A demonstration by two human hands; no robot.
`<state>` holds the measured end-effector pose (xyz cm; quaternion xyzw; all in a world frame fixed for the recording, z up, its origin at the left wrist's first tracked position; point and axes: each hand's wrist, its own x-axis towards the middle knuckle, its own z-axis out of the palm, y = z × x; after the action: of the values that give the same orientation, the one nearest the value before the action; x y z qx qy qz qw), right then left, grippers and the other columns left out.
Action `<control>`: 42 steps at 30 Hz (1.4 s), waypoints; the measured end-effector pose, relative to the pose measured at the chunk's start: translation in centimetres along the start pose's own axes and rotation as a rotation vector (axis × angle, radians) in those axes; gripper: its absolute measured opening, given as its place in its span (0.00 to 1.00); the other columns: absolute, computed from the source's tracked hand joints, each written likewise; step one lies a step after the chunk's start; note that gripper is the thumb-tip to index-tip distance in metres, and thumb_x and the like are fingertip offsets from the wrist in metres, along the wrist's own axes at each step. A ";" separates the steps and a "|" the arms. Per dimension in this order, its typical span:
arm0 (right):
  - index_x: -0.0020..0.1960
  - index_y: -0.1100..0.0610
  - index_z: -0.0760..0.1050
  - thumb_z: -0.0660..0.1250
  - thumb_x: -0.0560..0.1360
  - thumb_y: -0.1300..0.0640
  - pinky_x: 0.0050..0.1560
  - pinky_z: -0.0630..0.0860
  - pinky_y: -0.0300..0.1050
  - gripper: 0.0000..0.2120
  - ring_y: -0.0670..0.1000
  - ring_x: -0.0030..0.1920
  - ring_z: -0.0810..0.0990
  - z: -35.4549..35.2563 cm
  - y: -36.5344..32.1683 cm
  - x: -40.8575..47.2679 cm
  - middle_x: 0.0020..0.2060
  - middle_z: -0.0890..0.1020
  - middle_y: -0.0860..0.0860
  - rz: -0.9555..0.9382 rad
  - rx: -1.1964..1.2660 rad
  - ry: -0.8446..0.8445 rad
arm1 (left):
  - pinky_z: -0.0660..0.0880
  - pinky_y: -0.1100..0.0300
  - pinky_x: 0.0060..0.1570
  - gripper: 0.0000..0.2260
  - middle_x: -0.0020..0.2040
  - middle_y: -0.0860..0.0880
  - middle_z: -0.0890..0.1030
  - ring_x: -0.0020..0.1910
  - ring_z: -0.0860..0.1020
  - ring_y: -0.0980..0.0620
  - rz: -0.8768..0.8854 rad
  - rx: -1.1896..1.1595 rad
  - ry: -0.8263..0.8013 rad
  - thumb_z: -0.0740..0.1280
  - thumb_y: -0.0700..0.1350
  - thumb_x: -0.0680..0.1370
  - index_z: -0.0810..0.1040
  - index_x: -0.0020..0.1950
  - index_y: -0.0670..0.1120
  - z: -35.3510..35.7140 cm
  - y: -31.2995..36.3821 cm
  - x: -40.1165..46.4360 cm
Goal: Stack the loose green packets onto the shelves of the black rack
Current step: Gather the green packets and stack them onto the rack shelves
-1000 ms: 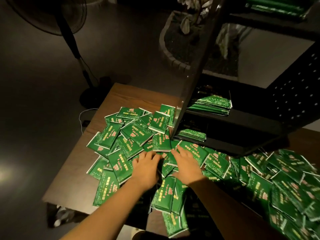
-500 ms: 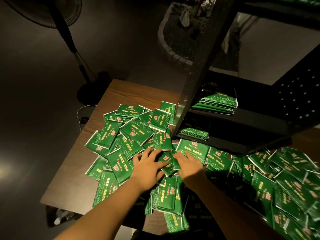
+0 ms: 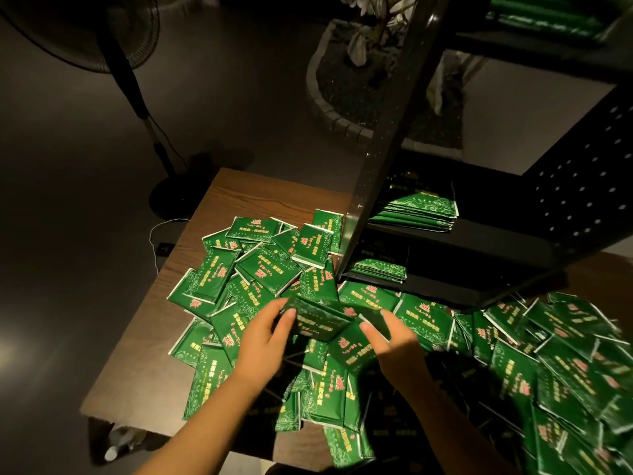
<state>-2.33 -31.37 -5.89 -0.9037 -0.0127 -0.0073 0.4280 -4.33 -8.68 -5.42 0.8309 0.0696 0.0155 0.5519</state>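
Several loose green packets (image 3: 263, 269) with pink and yellow print lie heaped across a brown wooden table (image 3: 219, 197). My left hand (image 3: 263, 337) and my right hand (image 3: 394, 341) together hold a small bunch of green packets (image 3: 318, 320) lifted just above the heap, the left thumb on its left end, the right fingers at its right end. The black rack (image 3: 479, 245) stands behind, its perforated upright (image 3: 380, 156) slanting up. Stacks of packets lie on its shelves: one on the middle shelf (image 3: 421, 210), a smaller one lower (image 3: 380, 270), more at the top right (image 3: 544, 15).
A standing fan (image 3: 113, 60) with its round base is on the dark floor to the left, a cable (image 3: 161, 231) trailing beside the table. A planter with a stone rim (image 3: 329, 108) sits behind the rack. More packets spill to the right (image 3: 565, 354).
Both hands were flat on the heap, gathering packets; now they have closed on a bunch and raised it off the pile. The view has tilted slightly.
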 end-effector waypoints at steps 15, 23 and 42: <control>0.78 0.61 0.56 0.65 0.79 0.47 0.63 0.72 0.58 0.35 0.63 0.68 0.70 -2.1 -1.9 0.8 0.75 0.63 0.62 0.784 0.835 0.219 | 0.78 0.54 0.47 0.12 0.46 0.42 0.86 0.44 0.83 0.47 -0.758 -0.893 -0.075 0.62 0.46 0.82 0.78 0.57 0.38 3.3 6.7 -1.3; 0.70 0.59 0.67 0.60 0.82 0.51 0.51 0.77 0.56 0.20 0.60 0.60 0.78 -3.0 -3.1 0.5 0.59 0.77 0.59 0.774 0.993 0.074 | 0.77 0.46 0.59 0.14 0.55 0.38 0.84 0.53 0.82 0.43 -0.758 -0.981 -0.022 0.61 0.47 0.83 0.76 0.63 0.40 5.2 9.0 -1.1; 0.71 0.49 0.68 0.68 0.66 0.34 0.68 0.71 0.54 0.38 0.45 0.66 0.75 -15.4 -13.8 1.5 0.64 0.78 0.44 0.008 0.753 0.272 | 0.77 0.67 0.47 0.09 0.54 0.48 0.82 0.50 0.82 0.56 0.072 -0.669 0.044 0.59 0.44 0.84 0.73 0.63 0.52 4.4 24.2 1.5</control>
<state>-1.29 -34.48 14.60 -0.6744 0.0457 -0.1201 0.7271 -0.01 -21.69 15.03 0.6051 0.0430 0.0750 0.7915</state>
